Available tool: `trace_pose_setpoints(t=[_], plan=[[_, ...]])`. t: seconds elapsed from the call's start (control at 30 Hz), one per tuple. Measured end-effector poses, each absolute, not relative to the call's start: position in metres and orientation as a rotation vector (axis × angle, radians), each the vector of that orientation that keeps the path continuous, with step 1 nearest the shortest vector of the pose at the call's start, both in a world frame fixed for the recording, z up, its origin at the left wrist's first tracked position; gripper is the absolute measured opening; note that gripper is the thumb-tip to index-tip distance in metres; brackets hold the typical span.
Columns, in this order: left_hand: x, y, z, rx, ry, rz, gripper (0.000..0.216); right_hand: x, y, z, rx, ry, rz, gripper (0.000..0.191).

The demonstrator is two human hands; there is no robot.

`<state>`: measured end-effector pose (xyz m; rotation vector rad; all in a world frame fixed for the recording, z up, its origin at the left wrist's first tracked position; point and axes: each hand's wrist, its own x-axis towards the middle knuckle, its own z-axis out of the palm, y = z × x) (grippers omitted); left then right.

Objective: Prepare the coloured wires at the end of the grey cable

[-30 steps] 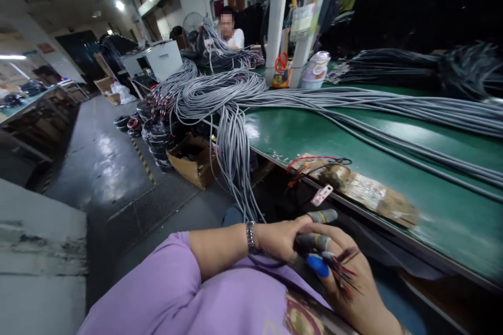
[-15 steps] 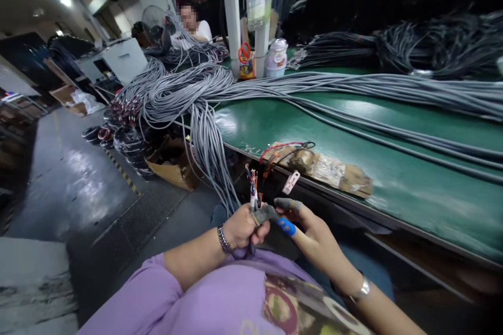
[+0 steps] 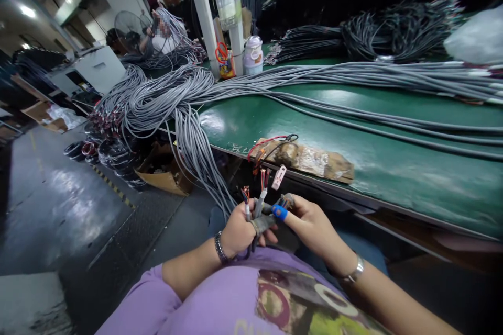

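My left hand (image 3: 240, 231) was closed around several grey cables (image 3: 260, 207), their coloured wire ends upright above the fist, in front of my body and short of the bench. My right hand (image 3: 312, 220), thumb covered in blue, pinched wires (image 3: 282, 201) between thumb and forefinger, just beside the left. Beyond, a taped cardboard strip (image 3: 320, 161) lay along the edge of the green bench (image 3: 353, 107), near a pink tag (image 3: 279, 178). A cable bundle (image 3: 192, 133) hung over the edge, near a cardboard box (image 3: 167, 172).
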<state>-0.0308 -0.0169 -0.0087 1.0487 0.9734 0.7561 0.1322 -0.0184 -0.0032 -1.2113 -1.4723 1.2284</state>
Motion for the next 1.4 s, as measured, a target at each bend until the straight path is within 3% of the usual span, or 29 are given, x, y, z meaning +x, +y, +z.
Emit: trace_pose_setpoints(t=[0.33,0.57,0.93,1.4], plan=[[-0.032,-0.024,-0.008,1.161,1.029,0.593,0.046,0.116,-0.016,-0.013,-1.154,-1.068,1.630,0.039],[-0.038,-0.018,-0.019,1.010,1.074,0.865,0.044,0.119,-0.015,-0.018,-1.151,-0.945,1.602,0.044],[-0.035,-0.011,-0.014,0.949,1.156,0.967,0.043,0.125,-0.020,-0.009,-1.258,-1.349,1.271,0.037],[-0.032,-0.014,-0.016,0.978,1.090,0.910,0.040,0.117,-0.013,-0.010,-1.214,-1.144,1.440,0.034]])
